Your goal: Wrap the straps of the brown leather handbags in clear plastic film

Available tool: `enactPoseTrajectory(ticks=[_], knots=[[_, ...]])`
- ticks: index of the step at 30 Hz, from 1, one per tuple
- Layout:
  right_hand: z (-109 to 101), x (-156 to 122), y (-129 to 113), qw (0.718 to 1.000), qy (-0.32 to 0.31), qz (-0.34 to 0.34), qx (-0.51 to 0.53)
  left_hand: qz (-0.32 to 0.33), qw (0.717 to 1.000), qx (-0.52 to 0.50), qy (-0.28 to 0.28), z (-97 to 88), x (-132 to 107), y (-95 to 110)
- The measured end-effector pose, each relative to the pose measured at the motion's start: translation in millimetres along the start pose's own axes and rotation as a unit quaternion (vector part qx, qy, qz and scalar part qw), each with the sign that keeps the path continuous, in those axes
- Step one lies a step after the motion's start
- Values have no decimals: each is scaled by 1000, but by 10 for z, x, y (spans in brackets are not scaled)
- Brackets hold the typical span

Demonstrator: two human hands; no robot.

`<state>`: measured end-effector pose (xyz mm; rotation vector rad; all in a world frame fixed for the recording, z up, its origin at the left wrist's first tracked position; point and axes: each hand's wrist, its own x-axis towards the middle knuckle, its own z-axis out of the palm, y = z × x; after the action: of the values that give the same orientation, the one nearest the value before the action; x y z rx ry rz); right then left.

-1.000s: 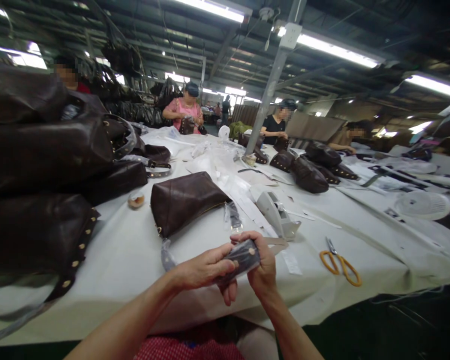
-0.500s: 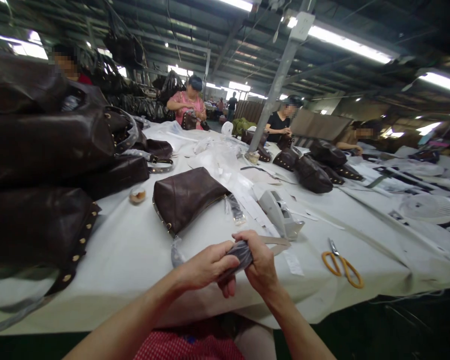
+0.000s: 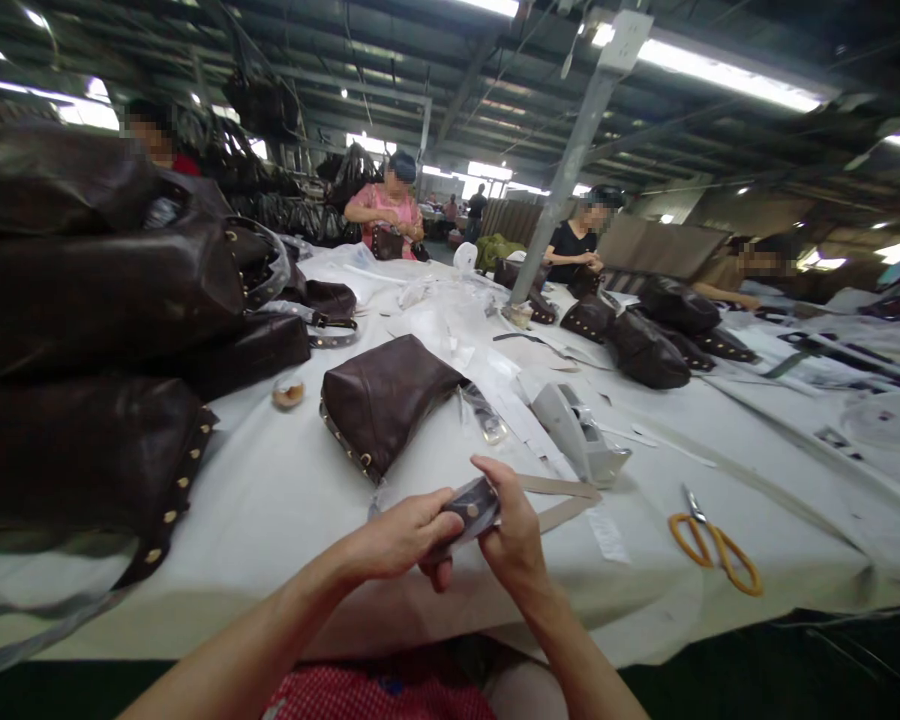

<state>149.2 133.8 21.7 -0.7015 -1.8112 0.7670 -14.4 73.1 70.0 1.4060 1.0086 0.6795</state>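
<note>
Between my hands is a dark, studded bag strap [image 3: 471, 510] partly covered in clear plastic film. My left hand [image 3: 409, 535] is closed on its near end, the thumb lying on top. At the other end, my right hand [image 3: 516, 530] pinches the strap, its fingers partly hidden behind it. Just beyond my hands lies a dark brown leather bag [image 3: 390, 400] with gold studs along its edge. A buckle end [image 3: 489, 418] wrapped in plastic sticks out from the bag's right side. Light brown strips [image 3: 562, 487] lie right of my right hand.
A grey tape dispenser [image 3: 581, 440] and orange-handled scissors [image 3: 716, 545] lie to the right. Brown bags are piled [image 3: 97, 280] at the left. A small round item [image 3: 288, 393] sits near them. A metal post [image 3: 570, 165] rises mid-table. Co-workers [image 3: 387, 210] work across the table.
The strap between my hands has turned, so a stud on its face now shows. My right fingers have shifted along its edge. The whole view has swung slightly left.
</note>
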Motion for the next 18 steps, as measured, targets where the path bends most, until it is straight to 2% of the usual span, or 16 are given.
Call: enactPoseTrajectory(ticks=[2, 3, 5, 8, 10, 12, 14, 16, 18], knots=[[-151, 54, -35, 981, -41, -136, -130, 9, 999, 49, 18, 15, -19, 95], [-198, 81, -69, 971, -50, -174, -159, 23, 998, 57, 11, 5, -25, 140], [-215, 123, -151, 971, -21, -181, -157, 54, 998, 20, -38, -50, -33, 197], [-73, 126, -231, 996, 53, -71, -30, 84, 987, -77, -113, -175, -30, 179], [73, 95, -223, 991, 76, 31, 101, 84, 986, -91, -113, -242, -27, 127], [210, 55, -174, 962, 78, 129, 228, 70, 992, -66, -86, -274, -36, 92], [311, 20, -115, 926, 81, 201, 308, 51, 998, -14, -42, -269, -67, 108], [369, 5, -82, 909, 81, 230, 339, 37, 996, 74, 17, -237, -125, 175], [395, 14, -99, 906, 71, 229, 348, 37, 982, 164, 89, -190, -204, 263]])
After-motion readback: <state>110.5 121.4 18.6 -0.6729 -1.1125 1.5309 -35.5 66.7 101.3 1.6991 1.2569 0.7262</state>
